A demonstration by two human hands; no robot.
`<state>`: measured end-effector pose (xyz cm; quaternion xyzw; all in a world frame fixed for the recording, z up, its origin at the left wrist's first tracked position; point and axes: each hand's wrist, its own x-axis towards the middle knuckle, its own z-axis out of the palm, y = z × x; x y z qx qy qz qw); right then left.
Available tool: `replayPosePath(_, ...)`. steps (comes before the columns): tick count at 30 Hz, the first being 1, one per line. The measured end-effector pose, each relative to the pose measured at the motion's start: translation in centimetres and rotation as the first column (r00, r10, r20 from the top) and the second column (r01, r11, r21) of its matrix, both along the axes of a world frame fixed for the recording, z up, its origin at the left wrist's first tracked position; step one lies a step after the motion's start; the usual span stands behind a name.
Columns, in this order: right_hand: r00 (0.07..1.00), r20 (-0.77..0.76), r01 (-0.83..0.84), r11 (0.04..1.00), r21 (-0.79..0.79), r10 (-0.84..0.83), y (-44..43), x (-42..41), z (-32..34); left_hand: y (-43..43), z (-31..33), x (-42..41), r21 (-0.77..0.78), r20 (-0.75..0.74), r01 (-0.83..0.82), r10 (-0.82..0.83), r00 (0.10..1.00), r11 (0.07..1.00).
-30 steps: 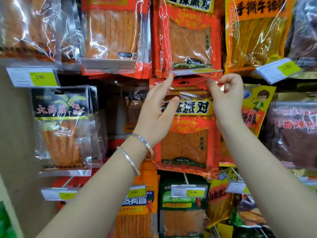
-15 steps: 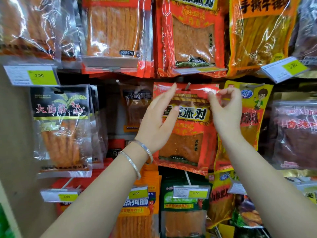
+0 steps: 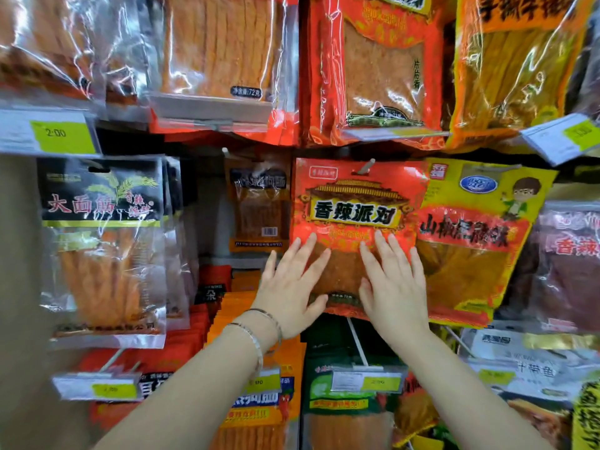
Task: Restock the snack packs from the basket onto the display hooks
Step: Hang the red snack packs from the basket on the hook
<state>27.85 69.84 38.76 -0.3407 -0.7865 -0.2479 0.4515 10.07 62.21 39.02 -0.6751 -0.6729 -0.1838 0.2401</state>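
A red snack pack (image 3: 355, 209) with a yellow name band hangs from a display hook (image 3: 366, 166) in the middle row; the hook's tip pokes out through its top hole. My left hand (image 3: 292, 287) lies flat on the pack's lower left with its fingers spread and straight. My right hand (image 3: 393, 284) presses flat on the lower right in the same way. Neither hand grips anything. Two bangles (image 3: 256, 332) sit on my left wrist. No basket is in view.
Hanging packs crowd every side: a black-topped pack (image 3: 100, 241) at left, a yellow pack (image 3: 477, 241) overlapping at right, red and orange packs (image 3: 373, 69) above. Price tags (image 3: 48, 134) jut forward on the hook ends, one (image 3: 367, 381) right under my hands.
Both hands let go of the red pack's top corners and moved down onto its lower half, fingers now flat. The pack now hangs on the hook.
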Motion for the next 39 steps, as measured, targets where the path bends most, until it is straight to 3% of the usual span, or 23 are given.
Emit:
replayPosePath(5,0.990,0.139,0.000,0.972,-0.233,0.033,2.8,-2.2,1.0,2.0,0.5,-1.1,-0.096,-0.022,-0.073,0.071,0.997,0.993)
replayPosePath(13,0.953,0.304,0.115,0.908,-0.402,0.014,6.9,-4.0,1.7,5.6,1.7,-2.8,-0.235,-0.029,-0.123,0.120,0.992,0.964)
replayPosePath(18,0.963,0.265,0.118,0.810,-0.575,0.048,6.6,-4.8,4.1,6.7,2.4,-2.9,-0.309,0.009,-0.102,0.111,0.994,0.945)
replayPosePath(22,0.989,0.119,0.016,0.745,-0.667,0.085,4.5,-4.1,5.6,5.3,3.3,-2.8,-0.301,0.038,-0.039,0.053,0.998,0.953)
replayPosePath(25,0.996,0.021,-0.054,0.735,-0.676,0.092,1.8,-2.8,5.3,3.1,3.9,-2.1,-0.312,0.187,0.080,-0.021,0.982,0.947)
replayPosePath(28,0.980,-0.155,-0.196,0.711,-0.675,0.123,-2.1,-0.9,3.4,-0.6,2.9,-0.8,-0.201,0.382,0.238,-0.147,0.912,0.950)
replayPosePath(31,0.921,-0.367,-0.365,0.618,-0.696,0.131,-6.7,1.4,0.1,-5.9,-0.2,0.8,0.044,0.475,0.310,-0.293,0.830,0.950)
replayPosePath(33,0.900,-0.419,-0.408,0.564,-0.718,0.117,-10.0,2.9,-3.1,-10.4,-3.4,2.2,0.118,0.571,0.338,-0.342,0.746,0.934)
replayPosePath(35,0.885,-0.458,-0.438,0.485,-0.757,0.085,-13.2,4.1,-6.6,-14.5,-7.4,3.5,0.069,0.701,0.334,-0.284,0.654,0.940)
replayPosePath(39,0.900,-0.436,-0.430,0.211,-0.878,0.019,-21.8,6.9,-16.6,-24.6,-18.2,6.7,-0.235,0.888,0.298,0.079,0.453,0.925)
